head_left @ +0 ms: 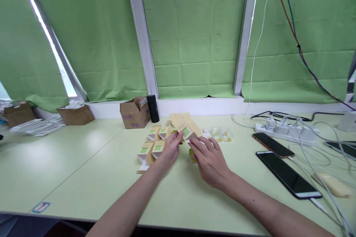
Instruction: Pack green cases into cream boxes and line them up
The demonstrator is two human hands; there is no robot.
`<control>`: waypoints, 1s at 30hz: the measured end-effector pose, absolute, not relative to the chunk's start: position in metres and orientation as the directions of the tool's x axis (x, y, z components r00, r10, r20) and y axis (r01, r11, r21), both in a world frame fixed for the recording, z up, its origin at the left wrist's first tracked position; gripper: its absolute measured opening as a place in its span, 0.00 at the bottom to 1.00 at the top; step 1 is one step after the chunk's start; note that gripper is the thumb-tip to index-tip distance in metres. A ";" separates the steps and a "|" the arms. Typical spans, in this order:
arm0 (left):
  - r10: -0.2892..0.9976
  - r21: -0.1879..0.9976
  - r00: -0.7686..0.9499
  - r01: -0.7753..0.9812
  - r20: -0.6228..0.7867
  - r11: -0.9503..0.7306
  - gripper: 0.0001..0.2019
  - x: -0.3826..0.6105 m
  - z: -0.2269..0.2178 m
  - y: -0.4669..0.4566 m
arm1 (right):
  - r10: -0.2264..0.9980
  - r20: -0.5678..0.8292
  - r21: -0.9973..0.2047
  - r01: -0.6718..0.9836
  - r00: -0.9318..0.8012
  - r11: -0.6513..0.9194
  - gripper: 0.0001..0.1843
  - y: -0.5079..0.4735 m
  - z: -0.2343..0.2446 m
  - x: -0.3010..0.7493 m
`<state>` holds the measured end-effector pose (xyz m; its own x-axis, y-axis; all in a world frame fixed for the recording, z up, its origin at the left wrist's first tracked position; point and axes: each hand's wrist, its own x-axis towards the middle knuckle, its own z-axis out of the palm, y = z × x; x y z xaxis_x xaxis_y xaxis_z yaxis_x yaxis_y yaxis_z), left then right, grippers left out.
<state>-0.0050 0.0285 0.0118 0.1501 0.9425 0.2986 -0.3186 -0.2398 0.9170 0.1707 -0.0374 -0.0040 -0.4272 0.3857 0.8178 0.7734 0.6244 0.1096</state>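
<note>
A: Left hand?
B: Left hand holds the small carton, thumb along its near-left side.
A: Right?
B: Right hand has bent fingers at the carton's near end; thumb mostly hidden, can't tell if it's pinching.
A: Where's the carton?
B: Tilted between both hands, mid-table, overlapping the pile of flat tan card behind. Green square on its face.
A: Anything by the right hand?
B: Yellow-green item, just left of it, partly covered. Can't tell what.
A: Left side?
B: Group of similar cartons, tan and white with green squares, just beside the left hand.
A: Further out?
B: Clear packs with yellow bits beyond the right hand. Brown cardboard box and black cylinder near the wall. Black-screened phone far right, cable plugged in.
</note>
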 end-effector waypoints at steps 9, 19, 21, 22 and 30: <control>0.886 0.879 0.189 -0.322 0.423 -0.351 0.28 -0.007 0.011 0.032 | 0.327 0.925 -0.128 0.650 -0.195 0.749 0.21 -0.025 -0.002 0.189; 0.771 0.793 0.239 0.006 0.590 -0.609 0.32 -0.006 0.003 0.020 | 0.502 0.852 -0.375 0.497 -0.149 0.783 0.31 -0.021 0.007 0.200; 0.726 0.725 0.216 0.097 0.653 -0.681 0.29 -0.004 0.007 0.014 | 0.473 0.864 -0.345 0.478 -0.175 0.808 0.30 -0.022 0.007 0.200; 0.686 0.674 0.209 0.135 0.697 -0.726 0.26 -0.004 0.009 0.012 | 0.451 0.873 -0.325 0.469 -0.185 0.821 0.30 -0.022 0.007 0.200; 0.430 0.328 0.219 0.382 0.876 -0.864 0.16 -0.005 0.006 0.006 | 0.259 0.943 -0.114 0.526 -0.211 0.843 0.30 -0.015 0.000 0.200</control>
<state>-0.0053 0.0061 0.0060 0.2194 0.4297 0.8759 0.3815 -0.8641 0.3283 0.1999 -0.0155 0.0003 -0.2112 0.2586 0.9426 0.5256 0.8431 -0.1136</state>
